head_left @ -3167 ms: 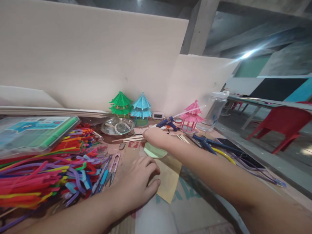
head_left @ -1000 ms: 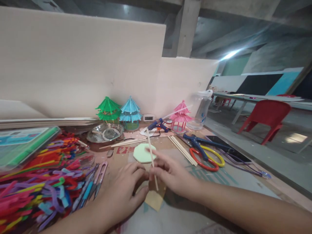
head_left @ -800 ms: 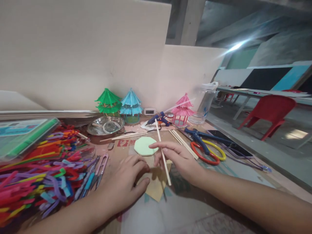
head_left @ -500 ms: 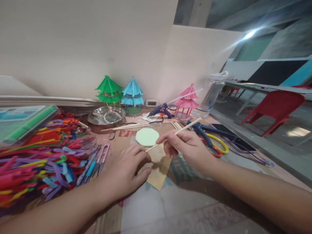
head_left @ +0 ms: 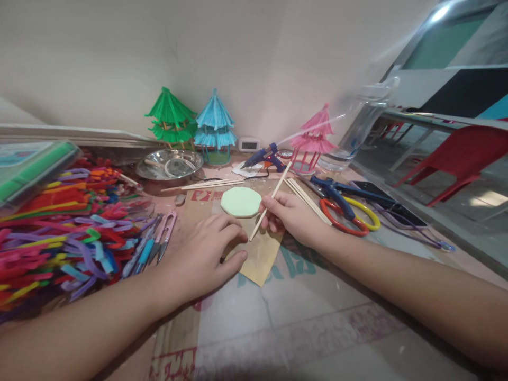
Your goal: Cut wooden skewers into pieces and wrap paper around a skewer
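Stick (head_left: pixel 278 184) was gripped by right hand (head_left: pixel 294 216); left hand (head_left: pixel 208 251) was spread loosely, palm hidden; yellow sheet (head_left: pixel 262 258) was partly covered.

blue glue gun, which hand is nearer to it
Right. The right hand, holding a thin stick, is on the near side of the blue glue gun; the left hand is farther off, in front and to the left.

The left hand (head_left: pixel 208 254) and right hand (head_left: pixel 296 216) are both bare, with slender, round-tipped fingers (head_left: pixel 235 232). Both forearms (head_left: pixel 397 275) are bare as well, smooth in outline and narrowing toward the wrists (head_left: pixel 169 286).
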Demonstrator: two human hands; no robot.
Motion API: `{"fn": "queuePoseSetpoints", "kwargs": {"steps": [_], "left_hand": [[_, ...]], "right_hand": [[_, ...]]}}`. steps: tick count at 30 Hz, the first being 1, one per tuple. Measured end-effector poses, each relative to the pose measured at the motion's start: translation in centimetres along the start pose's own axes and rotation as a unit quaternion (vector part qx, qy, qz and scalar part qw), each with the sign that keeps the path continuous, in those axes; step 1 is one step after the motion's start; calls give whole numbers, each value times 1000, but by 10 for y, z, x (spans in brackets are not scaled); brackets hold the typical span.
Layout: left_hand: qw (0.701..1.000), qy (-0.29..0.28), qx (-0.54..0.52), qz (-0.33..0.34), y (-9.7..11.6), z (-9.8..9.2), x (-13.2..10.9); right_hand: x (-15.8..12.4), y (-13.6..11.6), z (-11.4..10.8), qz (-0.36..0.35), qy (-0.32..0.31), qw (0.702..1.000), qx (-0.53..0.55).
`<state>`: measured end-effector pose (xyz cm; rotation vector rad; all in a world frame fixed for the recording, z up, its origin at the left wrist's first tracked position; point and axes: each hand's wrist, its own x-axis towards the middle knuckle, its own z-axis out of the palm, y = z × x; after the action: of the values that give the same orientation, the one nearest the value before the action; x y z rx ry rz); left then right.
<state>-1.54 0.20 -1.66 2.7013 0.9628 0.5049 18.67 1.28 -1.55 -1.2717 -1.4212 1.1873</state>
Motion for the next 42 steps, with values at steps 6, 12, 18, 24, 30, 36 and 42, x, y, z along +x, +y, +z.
{"fn": "queuePoseSetpoints", "kwargs": {"steps": [6,12,18,24,30,36,42], "left_hand": [[1000,1,6,1,-1,1,0],[1000,2,9,-2,1,0,0],[1000,-16,11,9,3,-1,-2],[1000,-8,23,10,2,0,-2],[1000,-10,23,10,4,0,-2],[1000,-18,17,9,3,0,-2],[1000,-22,17,4,3,-1,-2]], "right_hand": [[2,2,-2,13,-12,1000,2],[-11,0,1,-141,-46,982,-116],[-33,-9,5,-355,-138,873,-304],[-32,-8,2,-415,-126,801,-414],[-31,-8,-1,-384,-127,814,-416],[-31,-8,-2,-365,-170,827,-393],[-32,-8,-2,-356,-131,837,-394]]}}
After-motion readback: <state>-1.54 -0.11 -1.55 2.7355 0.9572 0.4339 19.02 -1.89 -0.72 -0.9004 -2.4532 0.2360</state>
